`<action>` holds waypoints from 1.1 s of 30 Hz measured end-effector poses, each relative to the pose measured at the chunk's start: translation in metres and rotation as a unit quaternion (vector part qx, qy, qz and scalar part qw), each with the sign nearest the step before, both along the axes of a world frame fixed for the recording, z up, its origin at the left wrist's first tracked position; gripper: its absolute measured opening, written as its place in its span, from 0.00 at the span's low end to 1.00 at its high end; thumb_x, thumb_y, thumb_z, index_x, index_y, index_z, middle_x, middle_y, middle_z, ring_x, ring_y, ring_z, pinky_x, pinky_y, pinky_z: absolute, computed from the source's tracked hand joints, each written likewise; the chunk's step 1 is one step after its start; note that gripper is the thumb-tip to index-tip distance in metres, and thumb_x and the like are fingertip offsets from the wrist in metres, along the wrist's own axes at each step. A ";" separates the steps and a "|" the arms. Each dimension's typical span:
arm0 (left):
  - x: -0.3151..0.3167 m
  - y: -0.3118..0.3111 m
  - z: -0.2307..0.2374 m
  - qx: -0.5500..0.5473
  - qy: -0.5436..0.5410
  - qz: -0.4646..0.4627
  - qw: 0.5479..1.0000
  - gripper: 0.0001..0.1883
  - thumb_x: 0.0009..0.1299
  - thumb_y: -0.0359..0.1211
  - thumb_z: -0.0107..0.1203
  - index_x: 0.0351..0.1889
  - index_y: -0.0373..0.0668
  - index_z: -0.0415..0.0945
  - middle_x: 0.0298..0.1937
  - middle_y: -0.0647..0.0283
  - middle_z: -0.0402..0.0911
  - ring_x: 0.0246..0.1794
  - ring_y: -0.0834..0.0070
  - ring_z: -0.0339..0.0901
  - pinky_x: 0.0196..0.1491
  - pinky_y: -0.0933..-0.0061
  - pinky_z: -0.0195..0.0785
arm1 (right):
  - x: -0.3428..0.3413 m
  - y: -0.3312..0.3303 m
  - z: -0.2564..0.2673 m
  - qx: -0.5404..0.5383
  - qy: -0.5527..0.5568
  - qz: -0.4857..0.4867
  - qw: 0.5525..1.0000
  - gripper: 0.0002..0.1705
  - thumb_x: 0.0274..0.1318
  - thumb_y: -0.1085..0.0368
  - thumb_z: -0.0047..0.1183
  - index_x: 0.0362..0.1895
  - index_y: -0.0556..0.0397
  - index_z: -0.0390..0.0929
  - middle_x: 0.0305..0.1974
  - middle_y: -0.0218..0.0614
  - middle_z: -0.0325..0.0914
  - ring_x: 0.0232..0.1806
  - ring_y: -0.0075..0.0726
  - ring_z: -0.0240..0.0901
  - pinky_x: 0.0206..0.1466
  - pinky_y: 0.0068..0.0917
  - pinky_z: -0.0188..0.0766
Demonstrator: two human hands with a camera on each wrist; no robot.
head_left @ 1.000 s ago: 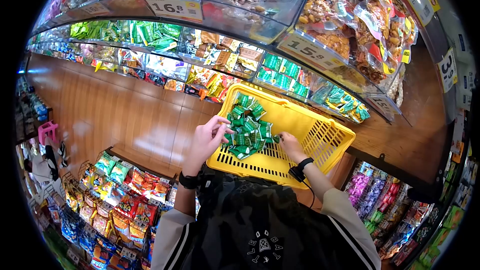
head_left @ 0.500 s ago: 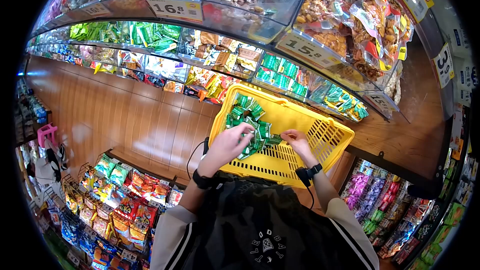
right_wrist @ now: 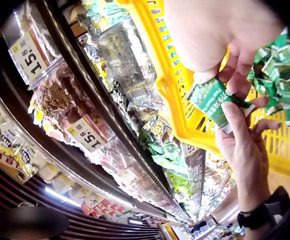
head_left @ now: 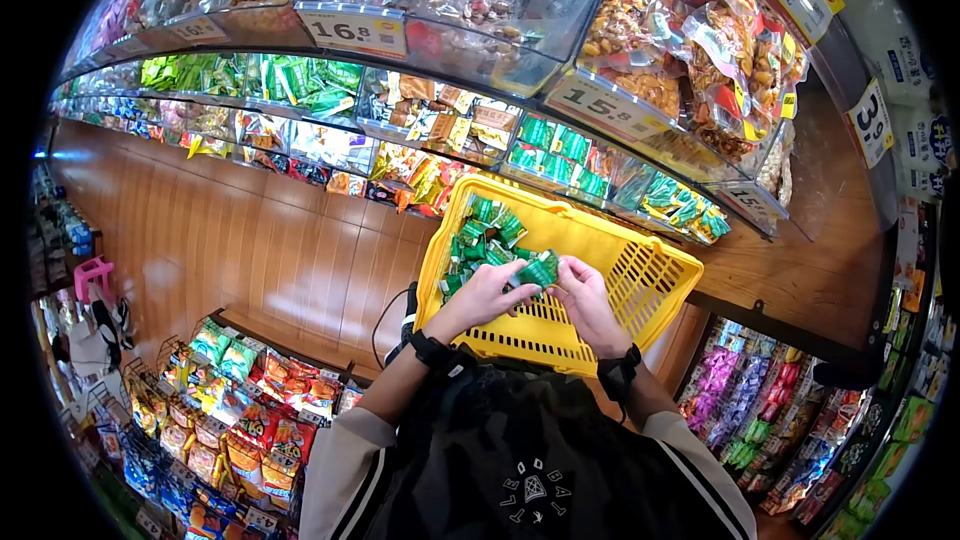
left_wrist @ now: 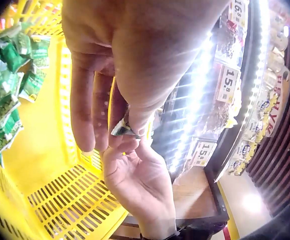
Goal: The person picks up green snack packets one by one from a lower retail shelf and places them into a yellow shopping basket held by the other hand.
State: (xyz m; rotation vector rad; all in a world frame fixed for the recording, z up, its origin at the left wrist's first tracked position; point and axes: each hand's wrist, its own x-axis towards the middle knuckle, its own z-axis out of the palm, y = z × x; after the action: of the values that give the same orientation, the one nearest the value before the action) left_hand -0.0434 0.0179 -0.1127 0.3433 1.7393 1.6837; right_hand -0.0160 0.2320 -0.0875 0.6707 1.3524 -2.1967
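Note:
Over the yellow basket (head_left: 570,225), a small green snack packet (head_left: 540,268) is held between both hands. My left hand (head_left: 488,295) pinches its left side with thumb and fingers. My right hand (head_left: 588,305) grips the other side, fingertips at the packet's edge. Printed lettering shows on the packet (right_wrist: 211,102) in the right wrist view, with a thumb lying on its face. From the left wrist only a small corner of the packet (left_wrist: 125,129) shows between the fingers. More green packets (head_left: 485,230) lie heaped in the basket's left part, partly hidden behind the left hand.
Snack bins (head_left: 560,155) line the shelf just beyond the basket, with price tags (head_left: 350,32) on the upper tier. Behind on the left stands a rack of chip bags (head_left: 250,390). Colourful wrapped goods (head_left: 745,390) fill a lower display at right.
My left hand has moved right, from over the heaped packets to the right hand. A green packet is now raised between both hands, which are close together.

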 end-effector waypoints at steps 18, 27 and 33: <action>-0.025 0.016 0.039 -0.051 0.152 0.098 0.982 0.11 0.80 0.35 0.52 0.41 0.36 0.71 0.27 0.49 0.79 0.26 0.51 0.80 0.31 0.57 0.69 | -0.025 0.008 0.090 0.575 0.401 0.241 0.671 0.32 0.58 0.65 0.67 0.66 0.51 0.72 0.56 0.42 0.75 0.61 0.49 0.74 0.66 0.43 0.72; -0.032 0.021 0.067 -0.018 0.085 0.095 0.992 0.14 0.84 0.37 0.43 0.54 0.35 0.69 0.34 0.56 0.83 0.32 0.69 0.82 0.36 0.68 0.74 | -0.063 0.008 0.109 0.544 0.427 0.313 0.651 0.36 0.52 0.69 0.66 0.68 0.43 0.73 0.57 0.39 0.76 0.57 0.49 0.75 0.61 0.42 0.74; -0.018 -0.011 0.061 0.007 0.062 0.102 0.993 0.16 0.86 0.39 0.38 0.54 0.37 0.71 0.41 0.60 0.83 0.41 0.73 0.81 0.43 0.74 0.74 | -0.147 0.028 0.105 0.666 0.156 0.372 0.627 0.27 0.65 0.51 0.61 0.60 0.57 0.77 0.43 0.55 0.82 0.40 0.60 0.80 0.44 0.47 0.75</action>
State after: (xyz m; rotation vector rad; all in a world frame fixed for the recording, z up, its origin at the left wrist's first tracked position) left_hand -0.0616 0.0068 -0.0515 0.2904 1.9084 1.8544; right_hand -0.1629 0.2603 0.0173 0.0052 2.7041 -0.3448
